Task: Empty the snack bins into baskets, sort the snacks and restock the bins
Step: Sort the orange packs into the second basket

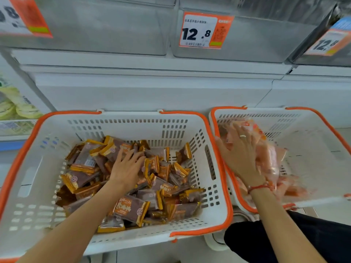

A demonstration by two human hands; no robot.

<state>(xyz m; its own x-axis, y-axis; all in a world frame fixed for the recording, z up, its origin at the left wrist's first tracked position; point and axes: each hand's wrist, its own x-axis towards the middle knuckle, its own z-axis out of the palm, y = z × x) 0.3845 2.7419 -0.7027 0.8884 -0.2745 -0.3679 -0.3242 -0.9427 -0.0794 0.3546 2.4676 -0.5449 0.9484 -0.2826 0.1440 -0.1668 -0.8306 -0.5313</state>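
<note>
"12.8" on price tag (206, 30), perhaps twice.

Bare forearms; ring (242, 136), red string bracelet (258, 187), black trousers (266, 242).

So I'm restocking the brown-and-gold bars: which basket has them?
The left basket, under the left hand; the right basket holds pale orange packets.

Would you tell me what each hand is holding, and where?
Nothing is clearly held: left hand rests open on brown packets; right hand lies flat on blurred pink packets.
</note>
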